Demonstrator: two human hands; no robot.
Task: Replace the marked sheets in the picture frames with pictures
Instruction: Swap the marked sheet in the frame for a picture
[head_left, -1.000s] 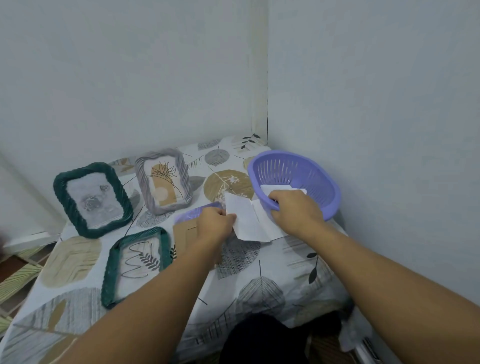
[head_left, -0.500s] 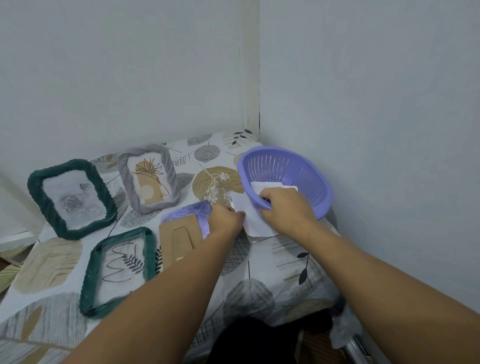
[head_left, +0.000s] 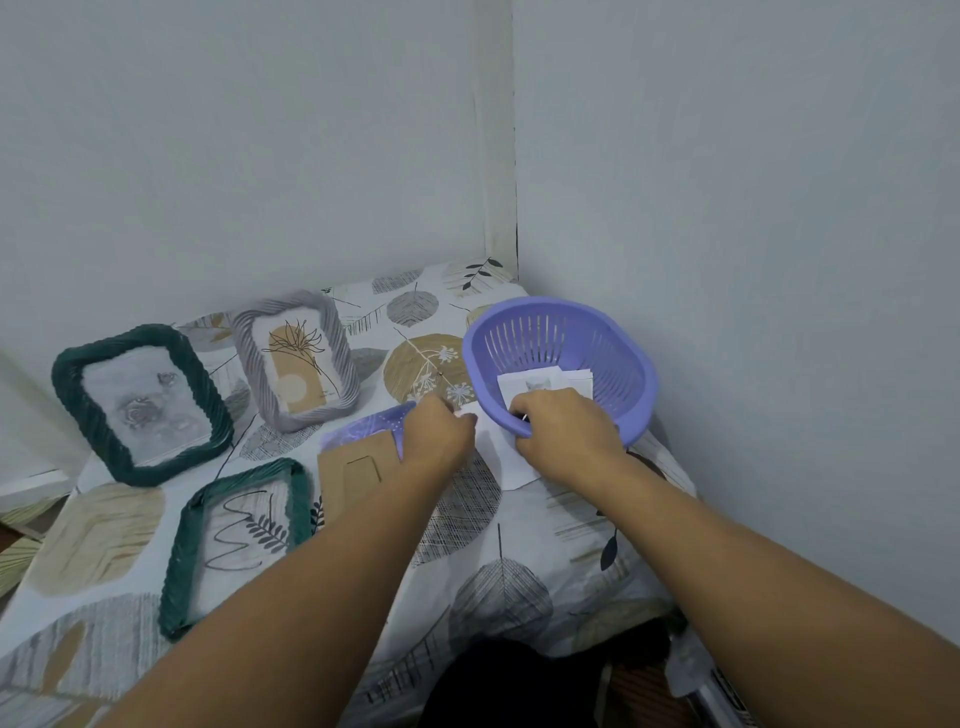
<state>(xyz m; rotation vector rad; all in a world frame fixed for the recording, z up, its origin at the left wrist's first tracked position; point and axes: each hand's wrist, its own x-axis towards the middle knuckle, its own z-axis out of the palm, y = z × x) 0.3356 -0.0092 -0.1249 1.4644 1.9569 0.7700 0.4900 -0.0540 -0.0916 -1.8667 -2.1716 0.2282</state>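
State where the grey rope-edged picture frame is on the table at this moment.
In the head view the grey frame lies left of centre at the back near the wall, between the dark green frame and the purple basket.

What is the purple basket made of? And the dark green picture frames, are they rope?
The purple basket looks like moulded plastic: smooth, slightly shiny, with even slots cut in its wall. The two dark green frames have twisted ridges like rope or woven cord, matte in look; whether it is real cord or moulded to look so, I cannot tell.
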